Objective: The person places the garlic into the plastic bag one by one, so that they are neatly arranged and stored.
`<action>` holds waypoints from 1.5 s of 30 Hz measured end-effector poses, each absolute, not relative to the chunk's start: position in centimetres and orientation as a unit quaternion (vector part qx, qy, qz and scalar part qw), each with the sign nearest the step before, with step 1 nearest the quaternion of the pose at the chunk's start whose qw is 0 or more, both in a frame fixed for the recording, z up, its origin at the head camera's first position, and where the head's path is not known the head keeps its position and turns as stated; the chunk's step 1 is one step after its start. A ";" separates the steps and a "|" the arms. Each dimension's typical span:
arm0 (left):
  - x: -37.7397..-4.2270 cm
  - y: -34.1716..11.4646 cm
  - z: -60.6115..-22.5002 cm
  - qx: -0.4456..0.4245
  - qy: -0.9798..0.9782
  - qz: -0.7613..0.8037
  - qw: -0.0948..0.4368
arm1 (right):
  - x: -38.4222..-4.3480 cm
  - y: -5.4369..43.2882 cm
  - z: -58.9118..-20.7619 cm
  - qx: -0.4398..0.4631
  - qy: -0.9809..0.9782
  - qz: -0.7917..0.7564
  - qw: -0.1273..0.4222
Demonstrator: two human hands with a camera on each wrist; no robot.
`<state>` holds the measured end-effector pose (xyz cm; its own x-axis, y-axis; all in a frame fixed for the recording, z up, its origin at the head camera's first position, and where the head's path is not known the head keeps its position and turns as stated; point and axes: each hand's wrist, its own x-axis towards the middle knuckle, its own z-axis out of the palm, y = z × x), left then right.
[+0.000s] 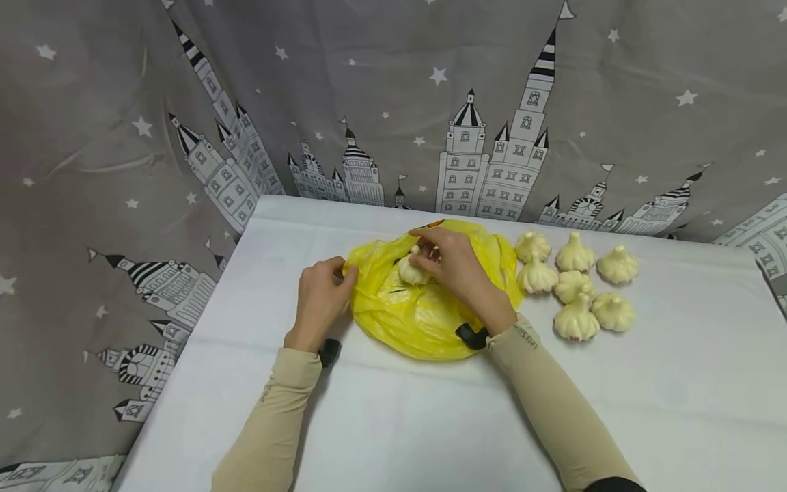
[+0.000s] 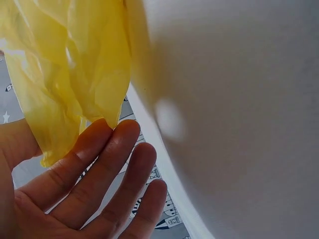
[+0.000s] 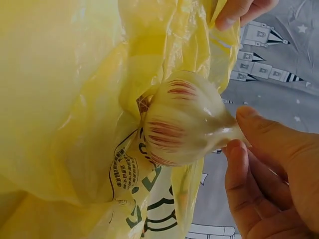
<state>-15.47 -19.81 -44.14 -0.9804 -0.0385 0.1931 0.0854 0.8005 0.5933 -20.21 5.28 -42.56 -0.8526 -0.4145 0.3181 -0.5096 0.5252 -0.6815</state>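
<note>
A yellow plastic bag point(image 1: 418, 324) with dark printing lies spread on the white table. My left hand point(image 1: 322, 294) pinches the bag's left edge between thumb and index finger; in the left wrist view the other fingers of the left hand point(image 2: 109, 184) are extended. Over the bag's mouth, my right hand point(image 1: 455, 263) holds a garlic bulb point(image 1: 413, 269) by its stem. Seen from the right wrist, that garlic bulb point(image 3: 184, 119) is whitish with reddish streaks and hangs right at the bag's opening, the thumb and index finger of the right hand point(image 3: 279, 174) on its neck.
Several more garlic bulbs point(image 1: 576, 318) sit in a loose group to the right of the bag. The white table point(image 1: 393, 424) runs back to a grey curtain point(image 1: 369, 82) printed with castles and stars.
</note>
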 end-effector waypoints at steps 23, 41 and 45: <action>-15.5 -19.4 -43.8 -0.008 -0.947 -0.307 0.095 | -19.1 6.1 -41.5 0.231 -0.918 0.319 0.039; -15.0 -19.4 -44.0 -0.009 -0.946 -0.308 0.100 | -14.2 8.7 -39.4 0.226 -0.915 0.326 0.077; -15.0 -19.6 -44.0 -0.008 -0.948 -0.304 0.097 | -13.1 10.6 -39.8 0.215 -0.917 0.326 0.082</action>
